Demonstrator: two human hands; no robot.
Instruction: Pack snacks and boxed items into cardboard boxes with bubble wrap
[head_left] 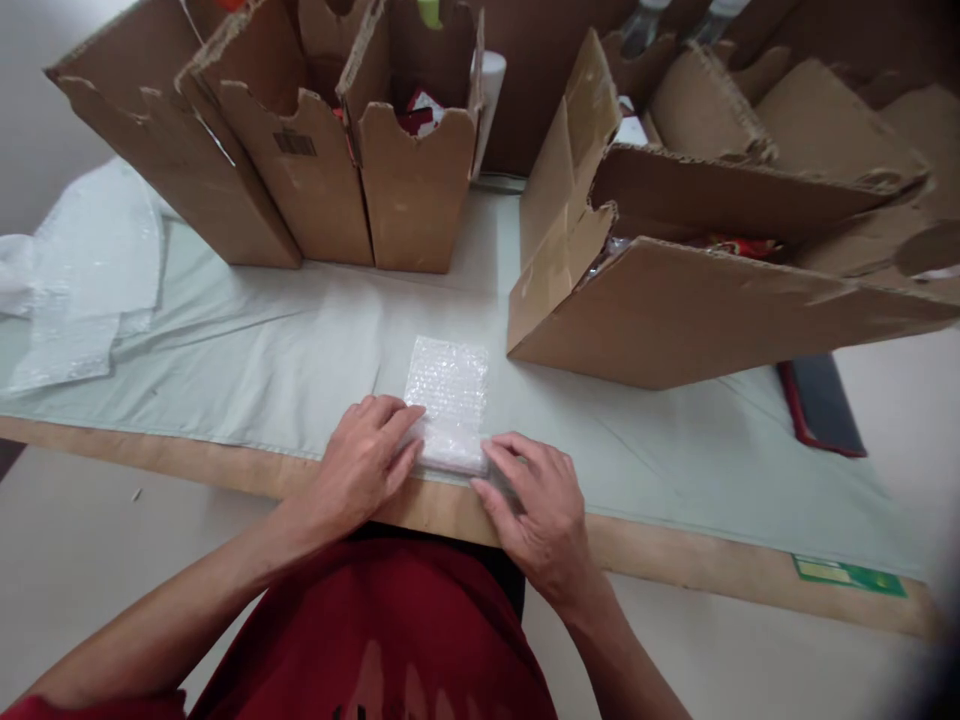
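A small sheet of clear bubble wrap (448,385) lies on the pale green cloth near the table's front edge, its near end folded into a thicker flat layer. My left hand (371,450) grips the left side of that folded end between thumb and fingers. At the right corner, my right hand (536,495) pinches the same end with thumb and fingertips. Whatever is inside the folded part cannot be made out.
Three tall cardboard boxes (412,200) stand at the back left, and larger open boxes (637,310) at the right. More bubble wrap (97,260) lies far left. A dark flat object (823,405) rests at the right on the cloth (300,350).
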